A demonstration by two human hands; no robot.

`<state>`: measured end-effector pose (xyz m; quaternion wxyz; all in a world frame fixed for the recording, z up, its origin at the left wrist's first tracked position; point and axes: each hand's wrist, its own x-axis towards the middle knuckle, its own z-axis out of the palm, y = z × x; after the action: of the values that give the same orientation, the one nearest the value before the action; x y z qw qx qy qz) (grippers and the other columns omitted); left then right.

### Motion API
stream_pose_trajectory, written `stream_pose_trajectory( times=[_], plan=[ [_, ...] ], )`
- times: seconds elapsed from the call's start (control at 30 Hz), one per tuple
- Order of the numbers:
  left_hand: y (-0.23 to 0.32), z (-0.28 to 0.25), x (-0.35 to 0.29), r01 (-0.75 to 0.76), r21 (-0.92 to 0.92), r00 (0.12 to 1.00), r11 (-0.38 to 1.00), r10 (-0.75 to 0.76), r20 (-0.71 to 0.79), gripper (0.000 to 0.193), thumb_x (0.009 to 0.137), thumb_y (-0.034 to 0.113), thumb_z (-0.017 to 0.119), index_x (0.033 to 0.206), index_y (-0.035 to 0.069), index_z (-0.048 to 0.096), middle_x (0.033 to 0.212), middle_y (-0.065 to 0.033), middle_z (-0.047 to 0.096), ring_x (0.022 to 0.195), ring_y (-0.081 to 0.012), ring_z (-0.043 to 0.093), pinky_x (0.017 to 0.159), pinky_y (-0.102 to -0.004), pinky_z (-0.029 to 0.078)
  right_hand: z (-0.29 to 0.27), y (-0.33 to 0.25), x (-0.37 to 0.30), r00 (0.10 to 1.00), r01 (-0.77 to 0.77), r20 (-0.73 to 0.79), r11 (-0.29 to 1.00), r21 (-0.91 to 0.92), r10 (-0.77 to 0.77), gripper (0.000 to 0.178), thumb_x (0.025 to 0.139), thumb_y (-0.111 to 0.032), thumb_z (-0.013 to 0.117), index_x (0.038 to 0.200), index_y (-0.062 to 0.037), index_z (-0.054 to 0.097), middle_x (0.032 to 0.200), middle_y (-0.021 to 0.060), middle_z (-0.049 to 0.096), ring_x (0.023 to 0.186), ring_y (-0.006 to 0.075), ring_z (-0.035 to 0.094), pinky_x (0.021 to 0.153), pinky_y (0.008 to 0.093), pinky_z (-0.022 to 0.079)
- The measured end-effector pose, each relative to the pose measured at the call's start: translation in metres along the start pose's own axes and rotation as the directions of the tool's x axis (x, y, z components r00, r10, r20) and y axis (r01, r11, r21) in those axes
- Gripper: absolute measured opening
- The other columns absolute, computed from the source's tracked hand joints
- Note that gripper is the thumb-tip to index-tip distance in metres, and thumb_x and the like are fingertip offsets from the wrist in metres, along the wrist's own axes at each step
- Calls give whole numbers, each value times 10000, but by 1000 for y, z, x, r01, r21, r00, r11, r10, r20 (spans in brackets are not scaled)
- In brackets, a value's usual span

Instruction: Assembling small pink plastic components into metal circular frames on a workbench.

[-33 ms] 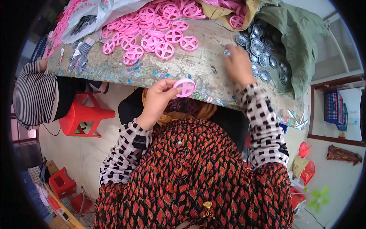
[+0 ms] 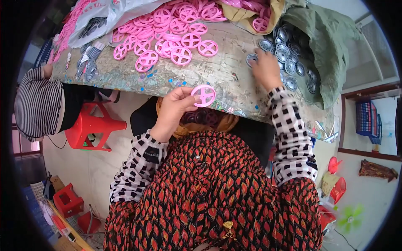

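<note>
Pinched between the thumb and fingers of my left hand (image 2: pixel 172 108), a pink plastic wheel with cross spokes (image 2: pixel 203 96) is held up at the table's near edge. My right hand (image 2: pixel 267 70) reaches to the right side of the table, its fingers curled at the rim of a silver-grey round disc (image 2: pixel 252 60). Its palm side and part of the disc are hidden. More grey discs (image 2: pixel 282 53) lie in a heap just beyond and right of that hand. Loose pink wheels (image 2: pixel 181 55) are piled at the table's far middle.
A green cloth sack (image 2: pixel 331 50) lies behind the grey discs. A tan sack (image 2: pixel 274 14) and a white plastic bag (image 2: pixel 100 21) stand along the far side of the worn table (image 2: pixel 226 39). At left, a person in a striped top (image 2: pixel 39 104) is beside a red stool (image 2: pixel 94 125).
My right hand has shifted slightly to the right, and more of the grey disc beside its fingers shows. The left hand and its pink wheel have hardly moved.
</note>
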<state>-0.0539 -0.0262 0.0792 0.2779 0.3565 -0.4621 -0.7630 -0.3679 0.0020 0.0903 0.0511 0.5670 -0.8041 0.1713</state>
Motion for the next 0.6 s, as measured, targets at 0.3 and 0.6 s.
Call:
stream_pose_trajectory(
  times=[0.3,0.6],
  plan=[
    [0,-15,-4,176,-475,983,862,-182,34,169,902,142,692,1045,103,611,975,-52,697,837,-191,698,760,-348,581,-1,-13,9,994,-106,67,762,639,83,233,840,-108,706,1052,-17,667,786,37,644,663,114,564,615,243,468],
    [-4,3,1,88,-520,996,849,-83,33,218,903,118,683,1103,81,602,1065,-75,673,948,-196,675,856,-371,565,2,-140,-86,939,337,-293,657,675,-181,173,841,-66,689,988,-19,611,885,113,544,718,248,549,646,322,468]
  ],
)
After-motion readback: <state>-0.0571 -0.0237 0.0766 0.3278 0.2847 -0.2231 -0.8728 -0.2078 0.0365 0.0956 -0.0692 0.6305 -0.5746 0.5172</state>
